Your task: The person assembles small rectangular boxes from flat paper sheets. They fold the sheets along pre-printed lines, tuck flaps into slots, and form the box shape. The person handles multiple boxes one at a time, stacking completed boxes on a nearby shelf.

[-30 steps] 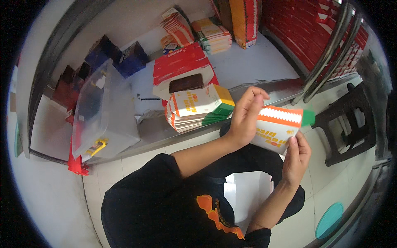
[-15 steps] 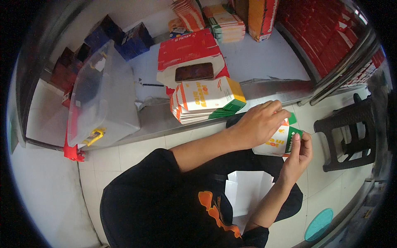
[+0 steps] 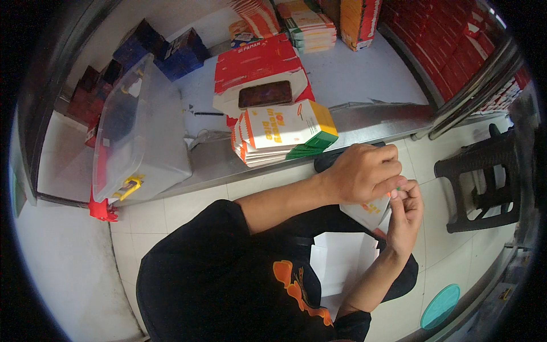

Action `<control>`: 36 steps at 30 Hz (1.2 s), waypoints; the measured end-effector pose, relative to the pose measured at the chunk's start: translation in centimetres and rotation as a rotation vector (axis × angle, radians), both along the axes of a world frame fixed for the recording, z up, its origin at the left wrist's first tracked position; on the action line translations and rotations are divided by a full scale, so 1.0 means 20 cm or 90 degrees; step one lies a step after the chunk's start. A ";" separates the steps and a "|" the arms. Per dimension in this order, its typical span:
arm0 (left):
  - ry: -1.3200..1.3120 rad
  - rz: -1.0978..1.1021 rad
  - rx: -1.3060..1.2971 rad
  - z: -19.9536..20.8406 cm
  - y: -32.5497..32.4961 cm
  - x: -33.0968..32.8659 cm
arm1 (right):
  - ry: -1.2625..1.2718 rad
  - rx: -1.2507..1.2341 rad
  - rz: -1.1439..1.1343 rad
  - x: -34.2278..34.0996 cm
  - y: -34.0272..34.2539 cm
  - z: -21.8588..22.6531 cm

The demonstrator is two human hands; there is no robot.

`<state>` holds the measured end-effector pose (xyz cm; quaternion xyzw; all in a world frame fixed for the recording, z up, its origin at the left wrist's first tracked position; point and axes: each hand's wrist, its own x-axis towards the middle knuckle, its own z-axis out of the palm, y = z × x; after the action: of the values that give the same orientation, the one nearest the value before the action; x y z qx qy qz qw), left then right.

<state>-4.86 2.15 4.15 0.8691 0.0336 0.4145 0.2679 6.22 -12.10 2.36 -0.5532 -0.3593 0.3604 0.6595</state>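
Note:
A white folding carton (image 3: 363, 211) with orange lettering is held between my hands, above my lap. My left hand (image 3: 363, 172) reaches across its top with fingers curled down at the end flap, covering much of the print. At the same end, my right hand (image 3: 406, 212) pinches the carton between thumb and fingers. Only a speck of green flap shows between the fingertips. Lying on my lap is another carton (image 3: 342, 268), its plain white side facing up.
Flattened cartons (image 3: 282, 128) lie stacked at the shelf edge (image 3: 387, 122). Behind them a phone (image 3: 265, 94) rests on a red carton (image 3: 256, 60). A clear plastic bin (image 3: 145, 137) stands left, a black stool (image 3: 478, 182) right. A teal disc (image 3: 440, 306) is on the floor.
My right hand has moved up and left to meet my left hand at the carton's end. The green flap, in plain sight before, is now mostly hidden by fingers.

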 end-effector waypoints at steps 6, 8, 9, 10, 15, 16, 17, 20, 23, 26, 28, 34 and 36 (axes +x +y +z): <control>0.078 0.007 -0.020 0.03 -0.03 0.01 | -0.107 0.030 -0.124 -0.06 0.01 0.03; 0.079 0.000 -0.001 0.05 -0.04 0.01 | -0.114 0.014 -0.092 -0.05 0.01 0.05; 0.090 -0.008 0.003 0.05 -0.04 0.00 | -0.117 0.006 -0.076 -0.04 0.01 0.06; 0.099 -0.015 0.009 0.06 -0.04 0.00 | -0.127 0.005 -0.088 -0.04 0.00 0.06; 0.084 0.011 0.017 0.02 -0.05 0.02 | -0.159 -0.034 -0.075 -0.01 -0.01 0.07; 0.092 0.014 0.017 0.02 -0.05 0.02 | -0.147 -0.016 -0.076 -0.01 -0.01 0.07; 0.104 0.014 0.013 0.03 -0.06 0.02 | -0.135 0.002 -0.077 -0.01 -0.01 0.07; 0.127 0.009 0.005 0.05 -0.07 0.01 | -0.085 -0.002 -0.082 -0.01 -0.02 0.09; 0.121 -0.013 0.007 0.05 -0.08 0.03 | -0.117 0.009 -0.111 -0.02 -0.01 0.08; 0.129 -0.034 0.002 0.05 -0.09 0.04 | -0.170 0.028 -0.113 0.00 -0.01 0.02; 0.132 -0.053 0.000 0.04 -0.08 0.03 | -0.087 0.042 -0.085 0.00 -0.01 0.02; 0.071 -0.070 0.038 -0.03 -0.05 0.08 | 0.160 0.093 -0.024 0.08 -0.02 -0.01; 0.067 0.026 0.042 -0.05 -0.07 0.08 | 0.162 0.122 -0.149 0.07 -0.02 0.01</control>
<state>-3.23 0.82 3.25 0.8971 0.0515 0.3745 0.2287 7.56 -12.52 2.62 -0.4758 -0.2387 0.3125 0.7867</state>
